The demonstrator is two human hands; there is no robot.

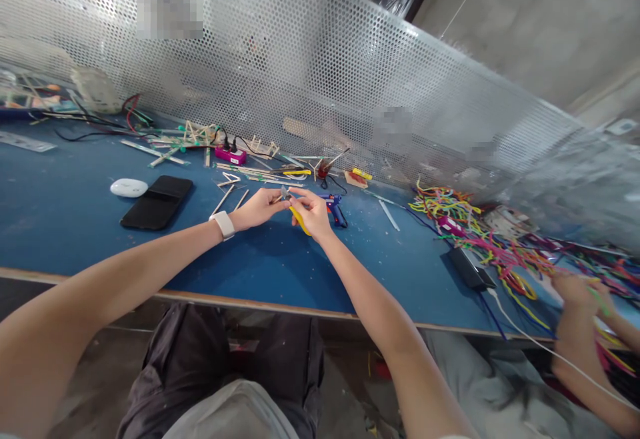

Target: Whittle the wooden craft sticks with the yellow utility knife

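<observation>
R hand's [314, 213] grip is wrapped snug round yellow pliers [302, 221] over the blue surface [390, 259], handle partly hid. L hand's [261, 208] grip is bunched by their tip; can't tell what, if anything, it's got. Blue glue gun [340, 213] sits behind R hand, pt. hid. Co-worker's hands [575, 290], far R, are blurry.

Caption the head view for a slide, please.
Right hand holds a yellow-handled tool near left hand, above blue table.
</observation>
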